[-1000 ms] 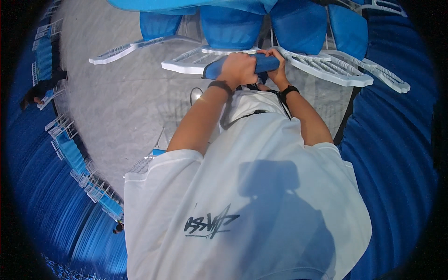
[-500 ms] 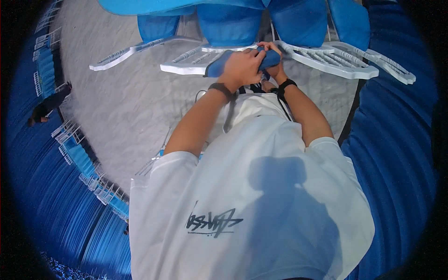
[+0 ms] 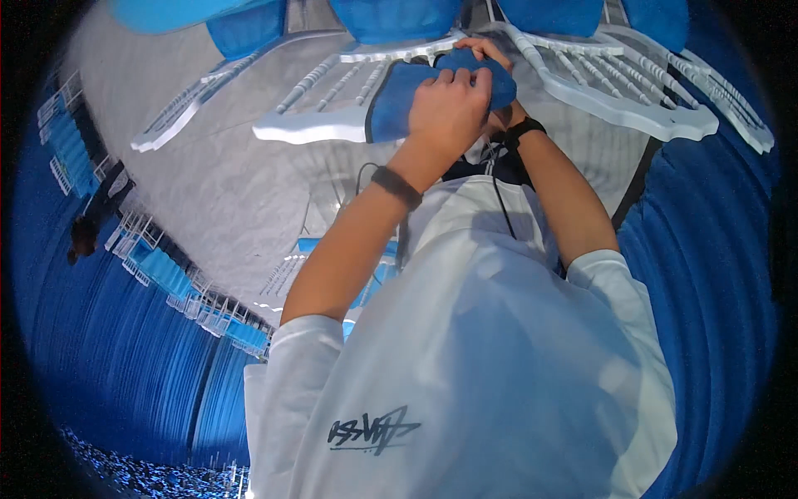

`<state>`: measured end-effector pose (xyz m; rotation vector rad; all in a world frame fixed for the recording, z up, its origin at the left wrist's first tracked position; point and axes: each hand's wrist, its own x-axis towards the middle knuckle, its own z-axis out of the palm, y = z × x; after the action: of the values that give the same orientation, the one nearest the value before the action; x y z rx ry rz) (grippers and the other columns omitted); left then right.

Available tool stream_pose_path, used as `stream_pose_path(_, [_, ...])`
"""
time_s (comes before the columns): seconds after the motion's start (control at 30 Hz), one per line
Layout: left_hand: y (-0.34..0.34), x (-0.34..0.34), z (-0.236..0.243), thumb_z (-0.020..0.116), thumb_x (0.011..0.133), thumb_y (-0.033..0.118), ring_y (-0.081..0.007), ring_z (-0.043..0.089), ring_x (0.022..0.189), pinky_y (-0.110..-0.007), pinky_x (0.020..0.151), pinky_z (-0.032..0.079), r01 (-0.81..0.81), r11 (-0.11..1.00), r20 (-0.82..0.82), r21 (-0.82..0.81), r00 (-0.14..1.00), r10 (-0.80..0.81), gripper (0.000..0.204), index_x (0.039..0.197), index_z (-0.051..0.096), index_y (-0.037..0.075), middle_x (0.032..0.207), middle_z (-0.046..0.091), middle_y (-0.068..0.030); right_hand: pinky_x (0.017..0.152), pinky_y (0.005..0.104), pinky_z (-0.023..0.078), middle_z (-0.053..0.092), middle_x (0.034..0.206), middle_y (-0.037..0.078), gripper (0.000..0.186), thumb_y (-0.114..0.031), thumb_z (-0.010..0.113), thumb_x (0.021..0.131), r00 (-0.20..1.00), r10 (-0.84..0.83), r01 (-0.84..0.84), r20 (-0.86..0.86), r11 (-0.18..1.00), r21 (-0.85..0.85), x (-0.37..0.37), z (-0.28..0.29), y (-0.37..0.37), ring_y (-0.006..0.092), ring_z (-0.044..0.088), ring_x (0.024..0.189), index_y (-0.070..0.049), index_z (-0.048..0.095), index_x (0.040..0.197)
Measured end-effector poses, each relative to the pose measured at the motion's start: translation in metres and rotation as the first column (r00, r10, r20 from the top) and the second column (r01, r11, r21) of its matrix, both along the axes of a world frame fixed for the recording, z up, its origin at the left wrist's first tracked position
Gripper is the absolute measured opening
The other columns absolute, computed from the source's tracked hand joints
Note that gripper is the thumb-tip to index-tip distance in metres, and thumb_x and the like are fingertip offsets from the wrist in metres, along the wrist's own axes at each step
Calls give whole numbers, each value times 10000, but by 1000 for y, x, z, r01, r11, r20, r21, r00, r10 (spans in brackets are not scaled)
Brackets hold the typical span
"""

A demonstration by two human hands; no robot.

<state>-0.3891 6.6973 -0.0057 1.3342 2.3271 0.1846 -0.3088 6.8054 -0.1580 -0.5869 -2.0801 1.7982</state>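
Observation:
A blue fabric piece with a dark edge [image 3: 391, 104] wraps the right part of the backrest of a white chair [image 3: 312, 129] in front of me. My left hand [image 3: 450, 112] is closed on the fabric from above, its fingers curled over the cloth. At the right end of the same cloth, my right hand [image 3: 490, 54] has its fingers bent over the far side. Part of that hand and its palm are hidden behind the fabric. The chair's spindles show uncovered to the left of the cloth.
More white chairs stand close by, one to the right [image 3: 623, 108] and one to the left [image 3: 187, 104], with blue seats at a light-blue table [image 3: 166, 12]. Rows of chairs and tables line the blue curtain [image 3: 108, 333] at left. A person [image 3: 104, 204] is there too.
My view has shifted, so the chairs look nearer and larger. My left hand has moved over the fabric toward its right end; both hands stay on the cloth.

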Motion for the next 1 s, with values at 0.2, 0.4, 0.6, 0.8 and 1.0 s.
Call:
stream_pose_path(0.2, [23, 6, 7, 841, 732, 221, -315, 725, 953, -431, 766, 611, -34, 996, 61, -87, 997, 39, 436, 1076, 621, 68, 994, 712, -125, 927, 246, 470, 685, 1206, 98, 200, -29, 566, 852, 998, 31, -27, 47, 997, -78, 0, -14, 1, 138, 599, 1015, -34, 562, 1052])
stream_pose_path(0.4, [39, 15, -4, 806, 766, 212, -321, 734, 968, -436, 774, 620, -28, 993, 86, -114, 996, 38, 379, 1052, 640, 27, 994, 728, -146, 1048, 325, 474, 677, 1222, 81, 216, -15, 614, 899, 993, 86, -73, 87, 987, -144, 10, -20, 5, 202, 630, 1127, -63, 606, 1110])
stream_pose_path(0.6, [58, 26, -13, 678, 848, 171, -303, 739, 950, -395, 750, 612, 23, 975, -46, -223, 998, -34, 218, 1004, 669, 20, 985, 735, -145, 1080, 334, 460, 675, 1238, 102, 245, -37, 605, 911, 999, 34, -39, -39, 990, -139, 1, -16, 3, 216, 627, 1136, -63, 591, 1155])
stream_pose_path(0.8, [60, 42, -32, 670, 802, 192, -348, 721, 867, -401, 723, 567, 119, 993, -80, 1, 990, -118, 337, 1012, 699, -71, 983, 721, -270, 1075, 347, 478, 692, 1235, 117, 281, -76, 601, 913, 982, 163, -177, 100, 973, 147, 14, -25, 26, 207, 634, 1164, -68, 628, 1193])
stream_pose_path(1.0, [69, 37, -26, 663, 798, 198, -336, 716, 792, -384, 677, 559, 152, 988, -309, 19, 941, -138, 303, 967, 715, -47, 966, 736, -279, 947, 342, 569, 778, 976, 69, 208, -69, 657, 792, 937, -105, -170, 333, 696, 697, 45, 46, 1, 225, 717, 987, -97, 816, 922])
